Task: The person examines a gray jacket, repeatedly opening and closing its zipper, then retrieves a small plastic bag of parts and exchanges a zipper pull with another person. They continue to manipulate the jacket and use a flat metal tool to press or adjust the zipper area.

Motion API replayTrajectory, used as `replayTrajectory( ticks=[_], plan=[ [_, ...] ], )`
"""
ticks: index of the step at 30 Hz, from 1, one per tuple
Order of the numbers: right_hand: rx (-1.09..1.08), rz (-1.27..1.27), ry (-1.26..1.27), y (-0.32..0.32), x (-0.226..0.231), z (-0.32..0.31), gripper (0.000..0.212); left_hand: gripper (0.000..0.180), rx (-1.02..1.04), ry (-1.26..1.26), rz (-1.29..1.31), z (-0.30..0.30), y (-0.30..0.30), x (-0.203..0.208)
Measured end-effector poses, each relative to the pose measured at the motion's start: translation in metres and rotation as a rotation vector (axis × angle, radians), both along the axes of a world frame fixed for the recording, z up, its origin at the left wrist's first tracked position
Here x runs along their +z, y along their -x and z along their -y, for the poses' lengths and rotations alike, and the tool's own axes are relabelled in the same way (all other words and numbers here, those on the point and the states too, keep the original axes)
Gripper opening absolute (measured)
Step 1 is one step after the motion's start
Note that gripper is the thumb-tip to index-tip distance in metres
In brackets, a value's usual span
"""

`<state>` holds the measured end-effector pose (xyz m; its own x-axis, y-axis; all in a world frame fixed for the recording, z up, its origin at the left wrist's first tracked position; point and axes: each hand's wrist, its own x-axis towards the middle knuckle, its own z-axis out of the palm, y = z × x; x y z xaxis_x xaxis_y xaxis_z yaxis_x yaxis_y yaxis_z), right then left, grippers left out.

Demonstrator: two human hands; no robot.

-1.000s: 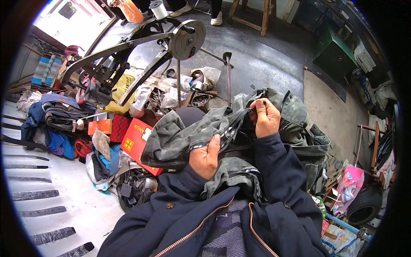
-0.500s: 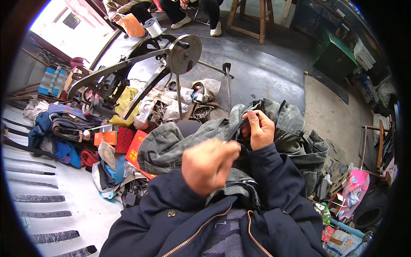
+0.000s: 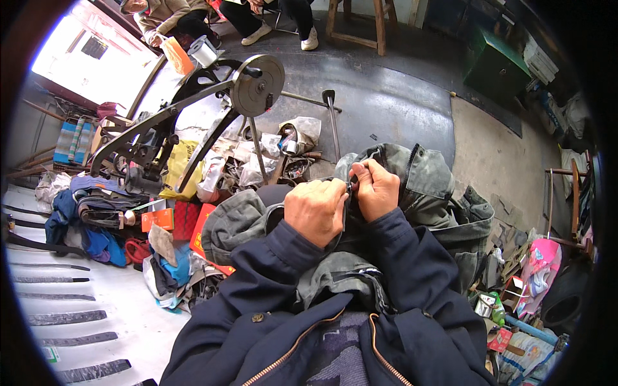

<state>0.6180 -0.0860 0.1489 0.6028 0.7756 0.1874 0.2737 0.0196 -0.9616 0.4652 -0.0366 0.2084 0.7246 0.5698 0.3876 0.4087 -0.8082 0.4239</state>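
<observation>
A grey-green jacket (image 3: pixel 430 175) with a zipper along one edge lies spread over my lap. My right hand (image 3: pixel 375 191) is closed, pinching a dark edge of the jacket between thumb and fingers. Close against it, my left hand (image 3: pixel 314 211) is closed too, its fingertips meeting the right ones at that edge. A small dark, shiny bit shows between the fingertips, but what the left fingers hold is hidden. One jacket sleeve (image 3: pixel 235 219) stretches out to the left.
A hand-cranked sewing machine (image 3: pixel 257 85) with a large wheel stands ahead on the left, a white thread spool (image 3: pixel 203 51) on top. Cloth and bags pile up at left. Two people sit at the back near a wooden stool (image 3: pixel 357 40). A green box (image 3: pixel 496 64) stands far right.
My left hand, blurred before and apart from the right, has moved up and forward to meet it at the jacket edge. The right hand has shifted slightly left.
</observation>
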Motion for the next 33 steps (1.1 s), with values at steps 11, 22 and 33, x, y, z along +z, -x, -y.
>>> replayTrajectory(
  ticks=[11,22,33],
  plan=[
    [0.092,-0.332,0.107,-0.004,-0.001,0.003,0.027,0.012,0.019,0.04,0.08,0.002,0.002,-0.005],
    [0.251,0.026,-0.098,0.009,-0.01,0.014,0.021,0.012,0.066,-0.016,0.104,-0.003,0.003,-0.008],
    [-0.095,-0.386,-0.048,-0.021,-0.002,-0.006,0.023,0.013,0.082,0.176,0.066,0.006,0.022,-0.012]
  ],
)
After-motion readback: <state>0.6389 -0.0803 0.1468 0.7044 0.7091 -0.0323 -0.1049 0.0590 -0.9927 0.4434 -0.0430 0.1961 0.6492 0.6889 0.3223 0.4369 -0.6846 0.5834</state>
